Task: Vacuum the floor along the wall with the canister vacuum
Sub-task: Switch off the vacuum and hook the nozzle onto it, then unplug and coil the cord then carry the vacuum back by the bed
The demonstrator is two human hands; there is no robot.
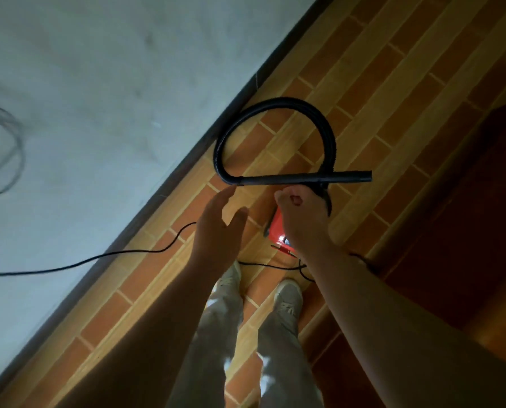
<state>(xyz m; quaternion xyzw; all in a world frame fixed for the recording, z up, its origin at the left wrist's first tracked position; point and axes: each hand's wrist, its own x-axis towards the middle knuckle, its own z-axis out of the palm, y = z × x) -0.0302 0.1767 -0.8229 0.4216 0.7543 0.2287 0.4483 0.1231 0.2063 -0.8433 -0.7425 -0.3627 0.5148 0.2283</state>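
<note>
A red canister vacuum (276, 228) sits low on the brick-patterned floor (393, 69), mostly hidden under my right hand (301, 216). That hand is curled over the canister's top, where the black hose comes out; what exactly it grips is hidden. The ribbed black hose (275, 103) loops toward the baseboard (187, 160) and ends in a straight black wand (304, 178) that lies crosswise just beyond both hands. My left hand (216, 228) hovers with fingers straight, a little short of the wand's hose end, and touches nothing.
The pale wall (98, 83) fills the left side, with a loop of thin cable (13, 142) against it. The vacuum's black power cord (98, 256) trails left along the baseboard and behind my shoes (229, 275). A darker brown surface (466, 201) borders the right.
</note>
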